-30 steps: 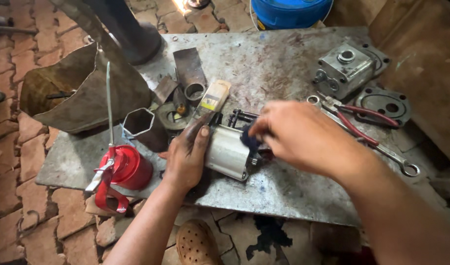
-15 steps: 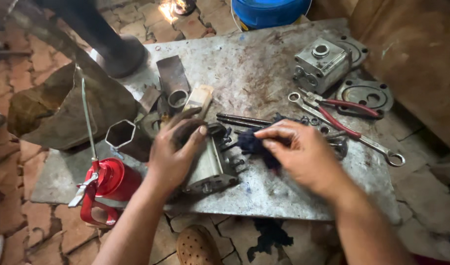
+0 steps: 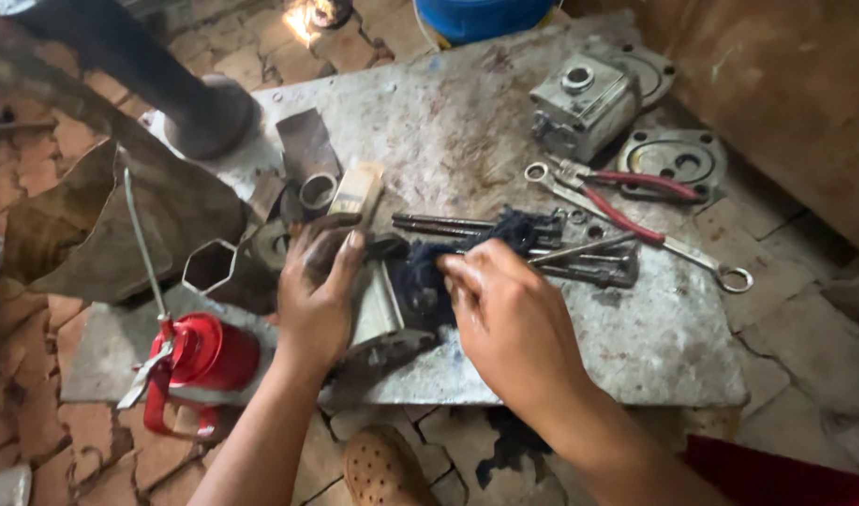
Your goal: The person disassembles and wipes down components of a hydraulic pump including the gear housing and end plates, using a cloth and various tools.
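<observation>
Left hand [image 3: 319, 295] clasping metal housing [image 3: 378, 314], right hand [image 3: 509, 323] pinching dark rag [image 3: 420, 276] against it

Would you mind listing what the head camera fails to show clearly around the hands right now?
- Metal housing: mostly covered by the left hand and right hand.
- Dark rag: how the right hand's fingers grip it is hidden behind the hand.
- Bolts: a blurred pile; their count is unclear.
- Blue tub: cut off by the top edge.
- Sandal: cut off by the bottom edge.
</observation>
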